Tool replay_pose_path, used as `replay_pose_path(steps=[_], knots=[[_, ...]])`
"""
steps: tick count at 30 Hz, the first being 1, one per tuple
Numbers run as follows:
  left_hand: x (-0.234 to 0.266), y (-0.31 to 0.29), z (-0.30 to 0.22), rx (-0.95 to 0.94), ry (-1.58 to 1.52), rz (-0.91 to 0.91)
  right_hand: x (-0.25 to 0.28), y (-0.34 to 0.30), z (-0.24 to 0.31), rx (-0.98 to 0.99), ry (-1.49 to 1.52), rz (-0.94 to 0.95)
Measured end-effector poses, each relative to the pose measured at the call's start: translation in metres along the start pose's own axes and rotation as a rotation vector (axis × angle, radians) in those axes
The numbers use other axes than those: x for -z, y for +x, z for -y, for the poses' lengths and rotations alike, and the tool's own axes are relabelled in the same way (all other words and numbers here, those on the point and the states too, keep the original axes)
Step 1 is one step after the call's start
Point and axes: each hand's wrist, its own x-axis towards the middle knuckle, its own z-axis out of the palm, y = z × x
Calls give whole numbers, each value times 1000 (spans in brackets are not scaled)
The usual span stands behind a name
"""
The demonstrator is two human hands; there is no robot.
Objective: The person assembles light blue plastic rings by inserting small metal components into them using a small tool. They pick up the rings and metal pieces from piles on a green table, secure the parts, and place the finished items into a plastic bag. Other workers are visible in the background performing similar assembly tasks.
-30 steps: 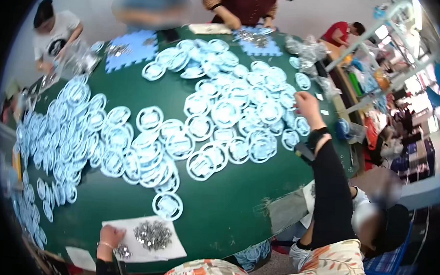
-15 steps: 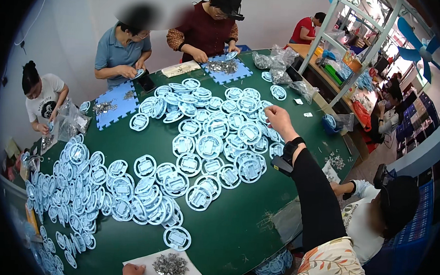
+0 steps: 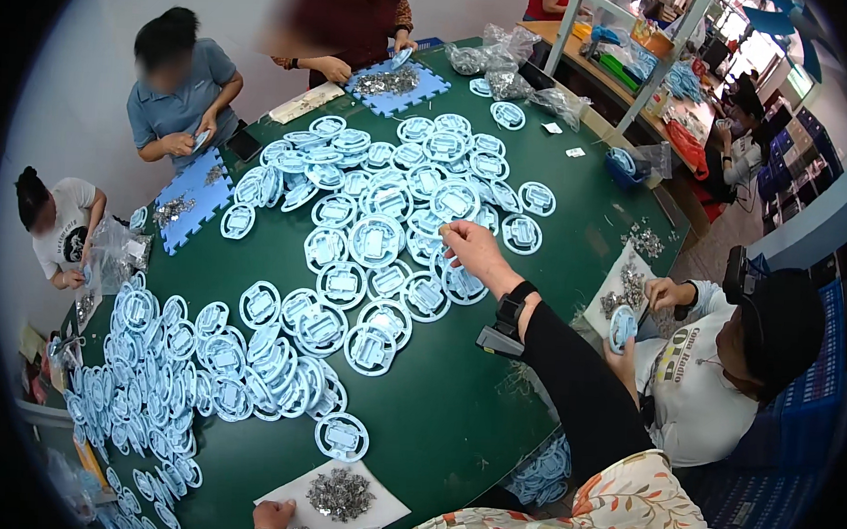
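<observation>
My right hand [image 3: 476, 255] reaches over the near right part of a pile of light blue round plastic pieces [image 3: 375, 240]. Its fingertips are drawn together in a pinch; whatever may be between them is too small to make out. Under this hand lies one round piece [image 3: 462, 285], partly covered. At the lower edge, my left hand [image 3: 274, 516] rests with curled fingers on the corner of a white sheet [image 3: 383, 505], and what it may hold is hidden. Beside it on the sheet lies a heap of small metal parts [image 3: 340, 494].
More round pieces [image 3: 149, 385] cover the left of the green table [image 3: 437, 388]. Co-workers sit around it; the one at right holds a round piece [image 3: 622, 326] near another sheet with metal parts [image 3: 621, 297]. Blue foam mats [image 3: 192, 198] and plastic bags [image 3: 494, 55] lie farther off.
My right hand has come back from the pile's far right edge to its near right part, staying pinched. The view has shifted, showing more of the co-worker at right.
</observation>
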Motion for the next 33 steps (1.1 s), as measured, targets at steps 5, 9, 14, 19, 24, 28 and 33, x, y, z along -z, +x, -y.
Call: replay_pose_path(steps=[5, 9, 14, 19, 24, 28, 33], knots=[[6, 3, 1, -28, -19, -8, 31, 26, 26, 37, -120, -157], [1, 2, -1, -50, -21, -43, 67, 35, 71, 81, -252, -200], [-23, 13, 8, -26, -206, -340, 90, 17, 105, 113, -372, -339], [-18, 1, -6, -36, -250, -398, 91, -9, 119, 46, -352, -377], [-23, 6, -3, -72, -124, -303, 88, -4, 128, 110, -396, -374], [-9, -8, -7, -104, -69, -252, 96, 25, 133, 119, -412, -366], [-8, -16, -5, -70, -93, -220, 99, 66, 147, 113, -445, -347]])
